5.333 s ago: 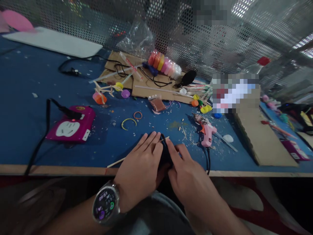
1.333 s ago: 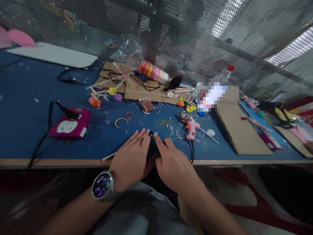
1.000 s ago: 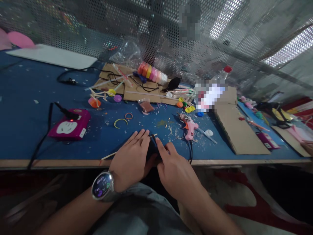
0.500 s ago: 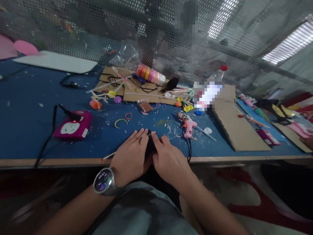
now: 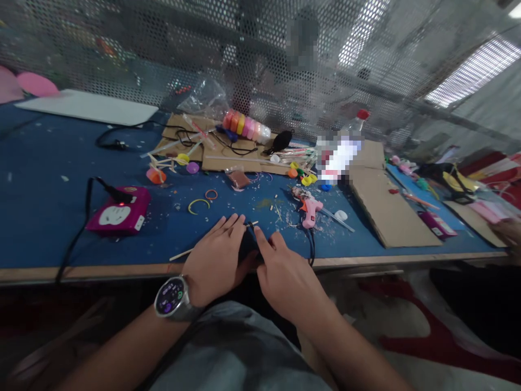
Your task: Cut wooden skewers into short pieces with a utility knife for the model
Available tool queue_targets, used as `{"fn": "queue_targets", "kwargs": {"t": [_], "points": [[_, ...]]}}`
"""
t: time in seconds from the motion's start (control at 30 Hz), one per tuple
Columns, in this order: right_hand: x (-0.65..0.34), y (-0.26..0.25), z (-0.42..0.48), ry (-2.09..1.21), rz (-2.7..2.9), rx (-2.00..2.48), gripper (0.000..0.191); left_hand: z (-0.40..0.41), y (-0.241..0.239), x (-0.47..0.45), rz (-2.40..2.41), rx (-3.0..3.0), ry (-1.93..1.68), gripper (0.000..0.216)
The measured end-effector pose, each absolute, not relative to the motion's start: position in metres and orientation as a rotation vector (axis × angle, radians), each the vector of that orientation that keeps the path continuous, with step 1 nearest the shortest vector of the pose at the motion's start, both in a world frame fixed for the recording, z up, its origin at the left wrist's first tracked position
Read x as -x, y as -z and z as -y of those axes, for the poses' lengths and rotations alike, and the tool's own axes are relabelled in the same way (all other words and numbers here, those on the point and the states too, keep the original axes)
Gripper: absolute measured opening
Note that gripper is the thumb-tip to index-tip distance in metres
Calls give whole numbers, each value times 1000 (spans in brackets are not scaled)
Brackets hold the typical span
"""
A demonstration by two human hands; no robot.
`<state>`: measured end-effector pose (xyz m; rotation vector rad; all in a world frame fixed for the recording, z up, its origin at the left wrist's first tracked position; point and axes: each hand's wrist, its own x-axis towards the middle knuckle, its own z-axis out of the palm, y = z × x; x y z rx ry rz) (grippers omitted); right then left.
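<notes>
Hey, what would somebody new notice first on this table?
Probably the left hand and right hand, close together at the front edge of the blue table with a dark object between them. Next, the magenta box to their left, a black plug in it, and the pink glue gun lying to their right. Farther back lies a row of brightly coloured pieces.

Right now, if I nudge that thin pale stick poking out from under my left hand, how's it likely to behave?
The thin pale stick looks straight, so it's probably fairly stiff. Being so slender, it's likely light and might snap if bent hard. The left hand covers part of it, so it may resist sliding freely.
</notes>
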<state>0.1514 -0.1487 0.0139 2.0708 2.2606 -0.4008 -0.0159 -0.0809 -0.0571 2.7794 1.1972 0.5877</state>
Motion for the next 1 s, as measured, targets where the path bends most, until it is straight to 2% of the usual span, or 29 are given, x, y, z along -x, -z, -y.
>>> {"fn": "queue_targets", "kwargs": {"t": [1.0], "points": [[-147, -2, 126, 423, -2315, -2041, 73, 81, 56, 16, -1176, -2719, -565, 72]]}}
